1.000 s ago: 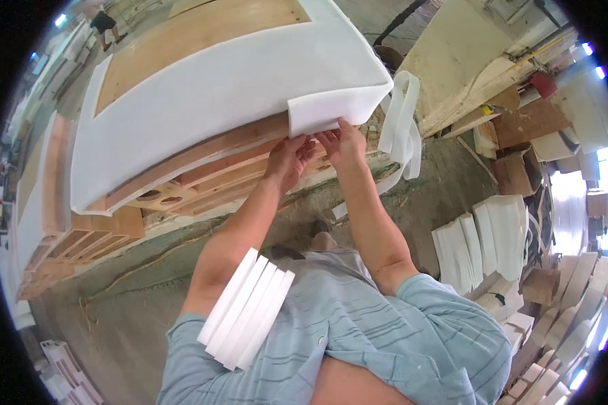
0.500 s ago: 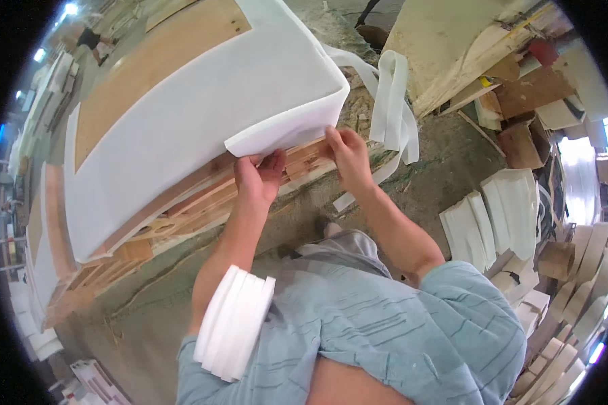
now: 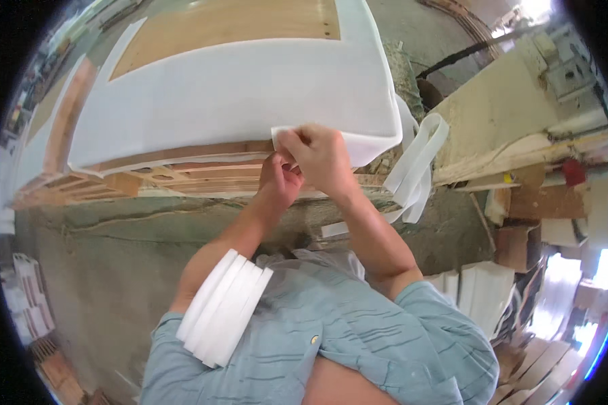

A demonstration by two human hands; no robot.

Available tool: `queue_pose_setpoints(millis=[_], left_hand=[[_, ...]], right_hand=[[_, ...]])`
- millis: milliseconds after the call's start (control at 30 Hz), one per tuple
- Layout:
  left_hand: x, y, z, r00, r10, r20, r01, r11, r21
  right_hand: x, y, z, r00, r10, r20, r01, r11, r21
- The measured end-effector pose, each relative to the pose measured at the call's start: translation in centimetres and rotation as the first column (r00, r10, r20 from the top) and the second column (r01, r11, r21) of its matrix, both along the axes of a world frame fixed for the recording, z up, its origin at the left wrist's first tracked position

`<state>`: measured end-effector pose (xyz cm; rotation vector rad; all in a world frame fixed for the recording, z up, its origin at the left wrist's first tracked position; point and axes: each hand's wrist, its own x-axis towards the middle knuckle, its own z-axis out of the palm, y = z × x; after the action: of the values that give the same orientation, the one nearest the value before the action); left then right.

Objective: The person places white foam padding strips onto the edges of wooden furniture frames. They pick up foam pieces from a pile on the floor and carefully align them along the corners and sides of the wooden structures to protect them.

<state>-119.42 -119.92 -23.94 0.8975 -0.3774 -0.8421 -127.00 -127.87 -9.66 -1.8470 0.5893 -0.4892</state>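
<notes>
A large wooden frame point(image 3: 182, 172) stands before me, its top covered in white foam padding point(image 3: 236, 84). Along the near side, close to the right corner, the foam's edge is folded down over the wood. The thumb and fingers of my right hand point(image 3: 324, 162) pinch the foam's loose end flap point(image 3: 280, 133) against the frame's edge. Just below it, touching or nearly so, is my left hand point(image 3: 280, 183) with its fingers curled together. What lies between the left fingers is hidden. A bundle of white foam strips point(image 3: 224, 307) rests around my left upper arm.
A long white strip point(image 3: 415, 162) hangs looped beside the frame's right corner, its end reaching behind my right forearm. A pale board point(image 3: 503, 115) stands to the right. Cardboard boxes point(image 3: 518, 246) and stacked white foam pieces point(image 3: 485, 293) lie at the lower right. Another frame point(image 3: 67, 128) stands left.
My right hand has moved left from the corner to the flap's end, beside my left hand. The flap now lies down against the frame's side. My view has turned, levelling the frame.
</notes>
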Motion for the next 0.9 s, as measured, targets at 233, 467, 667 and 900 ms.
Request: queue_pose_setpoints(millis=[233, 467, 667, 900], left_hand=[[0.3, -1.7, 3.0, 0.82, 0.136, -0.556, -0.04, 0.983, 0.182], [4.0, 5.5, -2.5, 0.826, -0.42, -0.376, 0.491, 0.864, 0.113], [12.7, 24.6, -0.6, 0.961, -0.254, -0.114, 0.278, 0.877, 0.392], [24.9, 52.5, 10.2, 0.956, -0.121, 0.267, -0.147, 0.59, 0.794]], right_hand=[[-7.6, -8.0, -1.4, 0.995, -0.014, -0.102, 0.01, 0.999, -0.039], [1.2, 11.0, 3.1, 0.403, 0.836, 0.373, -0.88, 0.465, -0.092], [10.8, 30.3, 2.5, -0.5, 0.859, 0.109, -0.859, -0.508, 0.063], [18.8, 52.7, 0.9, -0.605, 0.794, -0.059, -0.739, -0.532, 0.414]])
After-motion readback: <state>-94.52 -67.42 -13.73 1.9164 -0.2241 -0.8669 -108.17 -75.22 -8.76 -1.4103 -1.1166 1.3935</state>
